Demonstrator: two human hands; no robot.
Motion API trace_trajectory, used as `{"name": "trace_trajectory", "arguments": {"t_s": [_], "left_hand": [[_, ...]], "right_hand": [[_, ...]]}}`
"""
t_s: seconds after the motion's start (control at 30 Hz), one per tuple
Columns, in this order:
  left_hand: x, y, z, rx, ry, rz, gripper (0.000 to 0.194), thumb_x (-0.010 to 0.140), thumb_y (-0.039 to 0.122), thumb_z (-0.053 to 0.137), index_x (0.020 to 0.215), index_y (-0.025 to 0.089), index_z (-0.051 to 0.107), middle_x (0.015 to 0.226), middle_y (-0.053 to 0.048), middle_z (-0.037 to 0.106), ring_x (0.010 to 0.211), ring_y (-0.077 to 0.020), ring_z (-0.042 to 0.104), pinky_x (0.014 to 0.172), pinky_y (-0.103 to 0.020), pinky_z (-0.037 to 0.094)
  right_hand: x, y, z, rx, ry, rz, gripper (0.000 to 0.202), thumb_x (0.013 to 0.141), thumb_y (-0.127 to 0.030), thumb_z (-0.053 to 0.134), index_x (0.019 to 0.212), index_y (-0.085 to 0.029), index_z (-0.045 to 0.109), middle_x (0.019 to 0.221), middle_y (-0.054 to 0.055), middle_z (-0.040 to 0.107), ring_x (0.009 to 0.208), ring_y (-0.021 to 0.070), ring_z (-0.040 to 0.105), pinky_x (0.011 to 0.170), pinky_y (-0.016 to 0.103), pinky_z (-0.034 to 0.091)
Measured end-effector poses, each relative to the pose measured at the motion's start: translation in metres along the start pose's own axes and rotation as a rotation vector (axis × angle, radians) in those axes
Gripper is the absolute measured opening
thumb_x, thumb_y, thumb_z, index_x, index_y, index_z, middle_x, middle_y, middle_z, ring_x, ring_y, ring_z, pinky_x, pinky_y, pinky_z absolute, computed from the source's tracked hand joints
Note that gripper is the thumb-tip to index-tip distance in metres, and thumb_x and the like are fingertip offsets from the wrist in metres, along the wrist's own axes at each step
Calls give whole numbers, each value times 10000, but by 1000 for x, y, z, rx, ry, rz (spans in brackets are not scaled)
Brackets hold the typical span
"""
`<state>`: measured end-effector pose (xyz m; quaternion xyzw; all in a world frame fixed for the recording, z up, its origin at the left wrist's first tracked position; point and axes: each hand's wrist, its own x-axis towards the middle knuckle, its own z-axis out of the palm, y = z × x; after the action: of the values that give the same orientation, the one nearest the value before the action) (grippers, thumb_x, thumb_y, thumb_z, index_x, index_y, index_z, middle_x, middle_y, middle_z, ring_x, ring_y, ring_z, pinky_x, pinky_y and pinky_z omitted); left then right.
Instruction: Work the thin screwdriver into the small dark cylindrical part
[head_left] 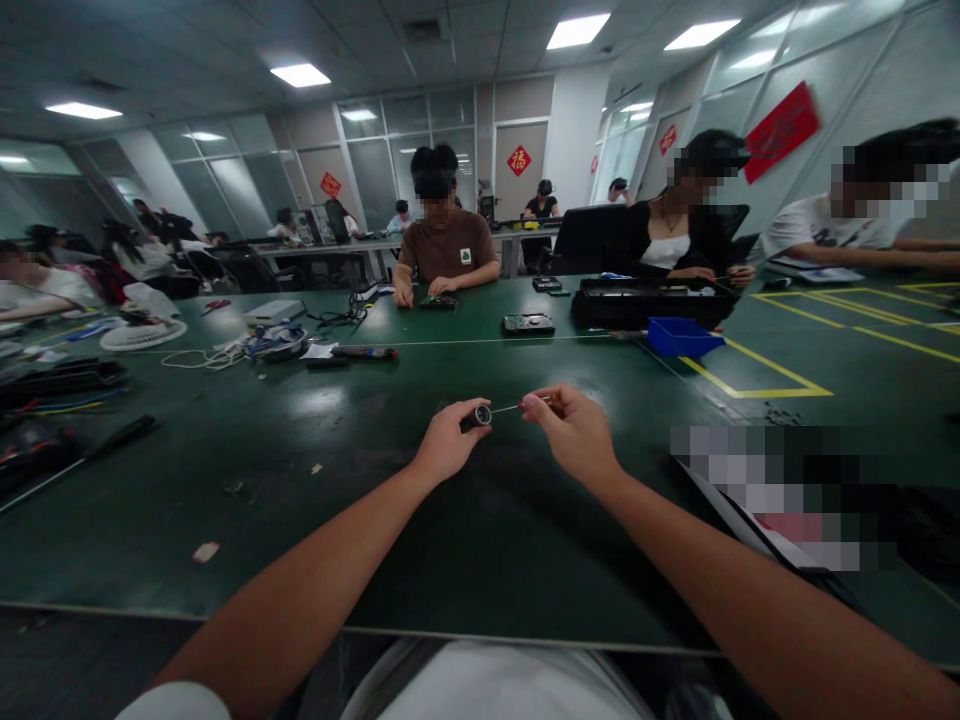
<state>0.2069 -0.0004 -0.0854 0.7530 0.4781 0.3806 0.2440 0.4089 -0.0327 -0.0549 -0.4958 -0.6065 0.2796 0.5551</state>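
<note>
My left hand (pixel 448 440) is closed around a small dark cylinder (pixel 482 414). Its round, pale-rimmed end faces right and towards me; I cannot make out what kind of thing it is. Between the fingertips of my right hand (pixel 576 428) is a thin screwdriver (pixel 507 408) with a bit of red at its handle. The slim metal shaft points left, its tip at or very near the cylinder's round end; whether they touch I cannot tell. Both hands are held above the green table (pixel 450 550), roughly in the middle of my view.
Across the table a person in brown (pixel 448 245) handles a small device. A circuit-board-like unit (pixel 528 324), a long black casing (pixel 652 303) and a blue bin (pixel 684 337) lie ahead. Cables (pixel 274 342) and tools are to the left; papers (pixel 750 510), partly blurred out, lie right.
</note>
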Motion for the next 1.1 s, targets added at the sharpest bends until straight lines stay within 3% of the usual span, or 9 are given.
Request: {"name": "trace_trajectory", "arguments": {"t_s": [0.43, 0.83, 1.1], "left_hand": [[0, -4, -2, 38, 73, -5, 389, 841, 167, 708, 1224, 236, 695, 1197, -78, 707, 1123, -245, 638, 1030, -427, 456], [0, -8, -2, 55, 100, -9, 407, 833, 149, 696, 1231, 236, 695, 1193, -74, 713, 1121, -249, 648, 1035, -430, 468], [1, -1, -6, 111, 41, 40, 419, 828, 165, 728, 1237, 248, 696, 1193, -78, 717, 1117, -257, 640, 1029, -440, 451]], "right_hand": [[-7, -5, 0, -135, -134, -101, 257, 827, -478, 712, 894, -230, 725, 797, 35, 770, 741, 224, 716, 667, 353, 523], [-10, -8, 0, -119, -270, -169, 217, 786, -450, 745, 850, -244, 723, 801, 15, 764, 742, 208, 699, 687, 345, 526], [-5, -4, 1, -161, -117, -68, 232, 902, -439, 591, 921, -226, 680, 679, 6, 702, 624, 195, 663, 603, 326, 475]]}}
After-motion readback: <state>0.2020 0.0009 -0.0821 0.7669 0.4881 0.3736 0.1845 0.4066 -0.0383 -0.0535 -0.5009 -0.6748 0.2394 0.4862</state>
